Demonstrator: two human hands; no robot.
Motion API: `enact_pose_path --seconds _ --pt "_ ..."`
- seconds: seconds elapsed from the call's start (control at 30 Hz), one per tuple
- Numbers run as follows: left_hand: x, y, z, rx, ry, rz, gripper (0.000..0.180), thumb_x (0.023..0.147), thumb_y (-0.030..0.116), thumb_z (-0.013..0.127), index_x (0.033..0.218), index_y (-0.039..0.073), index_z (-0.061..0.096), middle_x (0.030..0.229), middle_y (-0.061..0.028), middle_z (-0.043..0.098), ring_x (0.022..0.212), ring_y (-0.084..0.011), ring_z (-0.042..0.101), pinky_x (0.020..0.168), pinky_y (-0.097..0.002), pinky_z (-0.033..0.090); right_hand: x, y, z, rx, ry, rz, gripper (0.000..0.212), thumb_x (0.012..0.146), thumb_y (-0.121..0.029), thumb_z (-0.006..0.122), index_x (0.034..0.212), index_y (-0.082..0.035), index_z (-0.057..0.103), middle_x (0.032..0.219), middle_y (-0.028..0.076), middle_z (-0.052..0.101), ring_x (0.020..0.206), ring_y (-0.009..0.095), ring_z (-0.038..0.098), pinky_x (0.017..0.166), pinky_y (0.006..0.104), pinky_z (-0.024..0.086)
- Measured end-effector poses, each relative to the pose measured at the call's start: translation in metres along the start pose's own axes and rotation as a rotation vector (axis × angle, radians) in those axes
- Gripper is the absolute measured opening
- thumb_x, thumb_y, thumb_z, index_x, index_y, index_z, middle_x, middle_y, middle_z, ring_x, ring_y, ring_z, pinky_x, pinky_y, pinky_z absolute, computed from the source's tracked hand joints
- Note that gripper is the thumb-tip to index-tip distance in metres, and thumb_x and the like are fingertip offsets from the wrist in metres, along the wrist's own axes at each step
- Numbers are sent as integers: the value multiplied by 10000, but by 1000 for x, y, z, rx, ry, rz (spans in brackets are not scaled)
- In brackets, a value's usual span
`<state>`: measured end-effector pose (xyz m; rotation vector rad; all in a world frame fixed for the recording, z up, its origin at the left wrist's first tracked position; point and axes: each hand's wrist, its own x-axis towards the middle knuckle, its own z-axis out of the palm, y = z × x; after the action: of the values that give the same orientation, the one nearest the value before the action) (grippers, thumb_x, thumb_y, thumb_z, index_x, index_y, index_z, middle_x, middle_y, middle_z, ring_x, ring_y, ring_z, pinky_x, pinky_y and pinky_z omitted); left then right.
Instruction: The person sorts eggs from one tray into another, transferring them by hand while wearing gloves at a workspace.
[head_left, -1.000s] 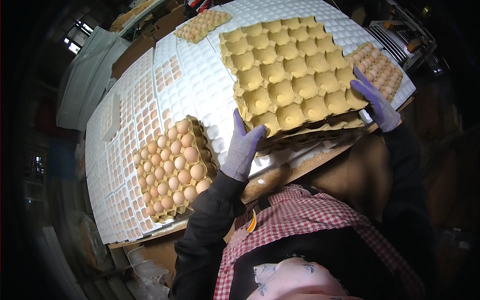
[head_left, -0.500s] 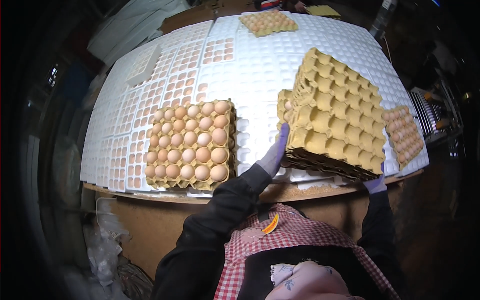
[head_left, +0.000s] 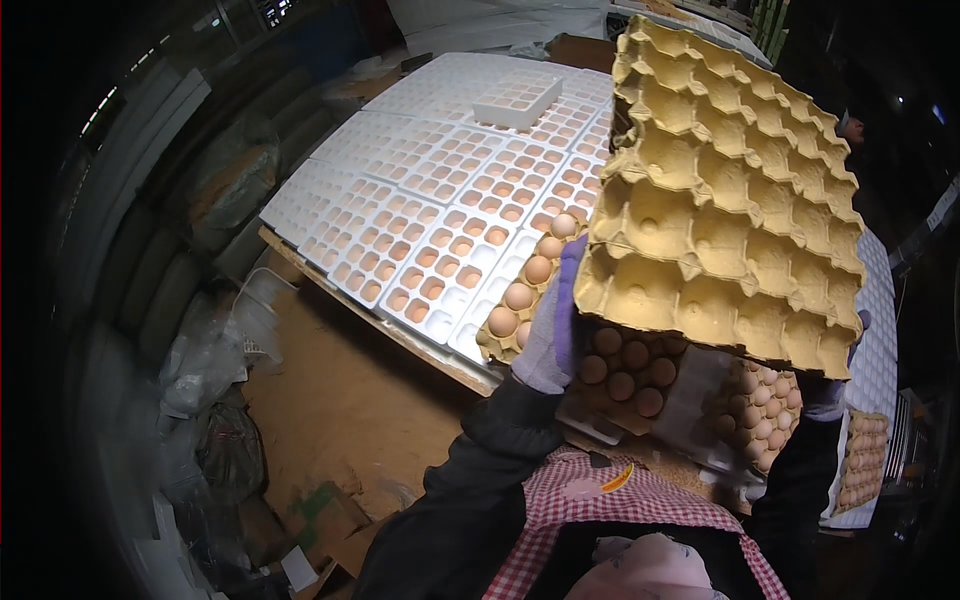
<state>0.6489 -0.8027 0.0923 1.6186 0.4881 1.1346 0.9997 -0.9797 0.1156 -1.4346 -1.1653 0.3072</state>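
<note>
The yellow egg trays (head_left: 715, 205) hide most of the right grip (head_left: 825, 397) and some of the eggs (head_left: 621, 386) behind them.

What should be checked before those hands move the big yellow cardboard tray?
1. Left fingers at the near left edge of the yellow tray: ok.
2. Right fingers firmly gripping: cannot tell; the tray hides most of them.
3. Visible tray cells empty: ok.
4. View just below its near edge free of eggs: not ok; several show there.
5. Loaded egg tray at left fully visible: not ok; partly hidden.
</note>
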Motion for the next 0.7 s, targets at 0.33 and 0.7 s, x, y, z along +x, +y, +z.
enact_pose_path --seconds 0.33,0.7 --pt "19 -26 -347 -229 598 -171 575 835 449 595 1303 127 509 1338 -90 516 1238 -291 451 1037 -461 349 153 -104 376 840 -688 310 730 890 -495 562 1396 -8 364 1351 142 480 1226 211 472 1038 307 352" --pt "9 -112 -152 -549 178 -747 693 978 514 364 1450 19 255 1475 -142 292 1346 -265 305 1102 -397 292 7 -115 163 460 236 739 536 956 -300 481 1408 -35 365 1403 94 409 1277 192 391 1069 323 316"
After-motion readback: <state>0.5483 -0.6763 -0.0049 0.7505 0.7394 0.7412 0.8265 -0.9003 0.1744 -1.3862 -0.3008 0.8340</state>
